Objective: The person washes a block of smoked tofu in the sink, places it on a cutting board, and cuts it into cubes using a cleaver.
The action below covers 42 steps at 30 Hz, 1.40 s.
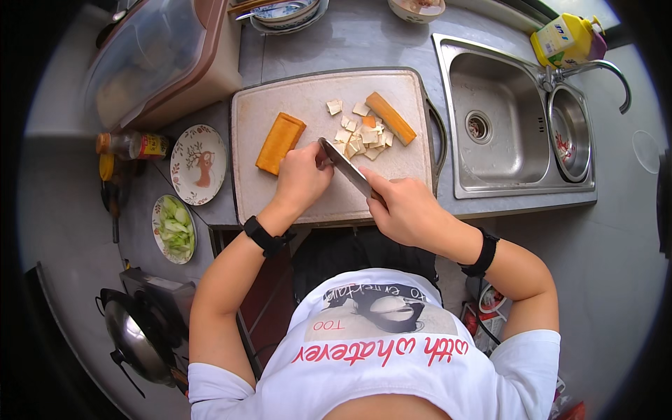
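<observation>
My right hand [404, 207] grips the handle of a kitchen knife [344, 167], its blade slanting up and left over a cutting board [262, 202]. My left hand [304, 176] has its fingertips together by the blade's far end; whether something small is between them is hidden. Just beyond that hand lies an orange-brown block of tofu [281, 143], apparently firm dried tofu. Right of the blade is a loose heap of thin, pale cut pieces [365, 137]. A narrower orange-brown piece of tofu [391, 118] rests at the heap's upper right.
A deer-patterned plate [198, 184] and a plate of sliced green vegetable [176, 229] stand left of the board, near a jar [134, 146]. A lidded storage bin [210, 79] is at upper left. The steel sink [499, 126] lies right; a lidded wok [134, 331] sits lower left.
</observation>
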Available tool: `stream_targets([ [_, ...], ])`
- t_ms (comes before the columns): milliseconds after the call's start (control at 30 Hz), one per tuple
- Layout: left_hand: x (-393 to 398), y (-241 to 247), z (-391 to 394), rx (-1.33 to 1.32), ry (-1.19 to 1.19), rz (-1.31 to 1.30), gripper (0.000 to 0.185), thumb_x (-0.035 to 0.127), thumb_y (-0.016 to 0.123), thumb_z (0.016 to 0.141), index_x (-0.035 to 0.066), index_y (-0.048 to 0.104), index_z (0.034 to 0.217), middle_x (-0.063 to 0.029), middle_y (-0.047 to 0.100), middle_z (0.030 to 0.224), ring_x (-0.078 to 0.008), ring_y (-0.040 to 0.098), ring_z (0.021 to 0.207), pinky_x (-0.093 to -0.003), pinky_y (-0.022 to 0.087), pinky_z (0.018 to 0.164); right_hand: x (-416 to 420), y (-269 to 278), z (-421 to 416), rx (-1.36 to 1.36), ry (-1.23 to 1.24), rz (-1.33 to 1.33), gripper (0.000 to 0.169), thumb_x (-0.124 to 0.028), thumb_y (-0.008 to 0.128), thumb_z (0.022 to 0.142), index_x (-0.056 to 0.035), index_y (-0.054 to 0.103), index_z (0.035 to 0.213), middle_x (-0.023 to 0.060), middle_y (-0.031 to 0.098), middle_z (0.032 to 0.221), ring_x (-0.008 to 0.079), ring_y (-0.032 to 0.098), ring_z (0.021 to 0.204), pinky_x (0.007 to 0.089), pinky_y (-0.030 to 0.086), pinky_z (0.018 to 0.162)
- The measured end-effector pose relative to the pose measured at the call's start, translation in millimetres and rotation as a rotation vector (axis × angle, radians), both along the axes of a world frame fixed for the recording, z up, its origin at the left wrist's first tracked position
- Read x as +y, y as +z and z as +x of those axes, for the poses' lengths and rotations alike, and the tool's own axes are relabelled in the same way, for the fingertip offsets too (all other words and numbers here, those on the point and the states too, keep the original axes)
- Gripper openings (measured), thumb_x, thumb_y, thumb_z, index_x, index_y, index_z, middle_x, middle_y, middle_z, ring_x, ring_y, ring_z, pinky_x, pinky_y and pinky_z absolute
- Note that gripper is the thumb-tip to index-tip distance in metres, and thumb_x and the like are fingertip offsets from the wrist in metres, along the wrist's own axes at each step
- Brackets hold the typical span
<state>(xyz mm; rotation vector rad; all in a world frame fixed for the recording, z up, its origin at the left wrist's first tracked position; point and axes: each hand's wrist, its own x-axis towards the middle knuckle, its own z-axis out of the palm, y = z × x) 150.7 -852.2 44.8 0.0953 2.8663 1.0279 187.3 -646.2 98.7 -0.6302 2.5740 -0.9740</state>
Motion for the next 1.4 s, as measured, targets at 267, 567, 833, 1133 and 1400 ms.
stream_targets([
  [267, -1.5, -6.6, 2.7, 0.050, -0.017, 0.029, 0.015, 0.011, 0.070, 0.071, 0.000, 0.066, 0.081, -0.0154, 0.068, 0.073, -0.0301, 0.068, 0.069, -0.0370, 0.054, 0.064, -11.5, -23.5, 2.2, 0.038, -0.022, 0.020, 0.051, -0.015, 0.057, 0.084, -0.0009, 0.048, 0.133, 0.0204, 0.063, 0.070, 0.0393, 0.063, 0.061, 0.0498, 0.052, 0.061],
  [567, -2.8, -4.3, 1.4, -0.002, 0.009, 0.032, 0.021, 0.014, 0.073, 0.072, -0.001, 0.064, 0.084, -0.0156, 0.069, 0.077, -0.0289, 0.069, 0.072, -0.0368, 0.054, 0.067, -2.7, -35.0, 3.7, 0.050, -0.063, -0.088, 0.052, -0.015, 0.058, 0.085, -0.0029, 0.048, 0.135, 0.0187, 0.062, 0.068, 0.0383, 0.062, 0.062, 0.0476, 0.051, 0.060],
  [833, -5.4, 2.8, 0.6, -0.051, -0.003, -0.027, 0.026, 0.017, 0.077, 0.072, -0.001, 0.065, 0.086, -0.0141, 0.070, 0.079, -0.0253, 0.069, 0.073, -0.0343, 0.055, 0.068, 2.9, -1.1, 4.1, 0.061, -0.095, -0.122, 0.051, -0.014, 0.059, 0.084, -0.0026, 0.049, 0.133, 0.0182, 0.062, 0.067, 0.0389, 0.061, 0.060, 0.0485, 0.050, 0.059],
  [1133, -2.1, 6.4, -0.9, -0.041, -0.001, -0.047, 0.022, 0.016, 0.076, 0.072, 0.000, 0.067, 0.082, -0.0145, 0.070, 0.077, -0.0275, 0.069, 0.072, -0.0355, 0.055, 0.067, -3.1, 0.6, 3.9, 0.067, -0.074, -0.076, 0.049, -0.015, 0.057, 0.085, -0.0008, 0.050, 0.131, 0.0191, 0.062, 0.067, 0.0397, 0.061, 0.060, 0.0494, 0.050, 0.059],
  [1400, -2.8, 5.5, -1.0, -0.045, 0.002, -0.053, 0.019, 0.014, 0.075, 0.072, -0.001, 0.067, 0.082, -0.0151, 0.070, 0.076, -0.0287, 0.069, 0.071, -0.0362, 0.055, 0.067, 1.4, 9.4, 5.5, 0.009, -0.025, -0.028, 0.047, -0.014, 0.057, 0.085, 0.0006, 0.051, 0.129, 0.0203, 0.062, 0.066, 0.0401, 0.062, 0.061, 0.0504, 0.050, 0.060],
])
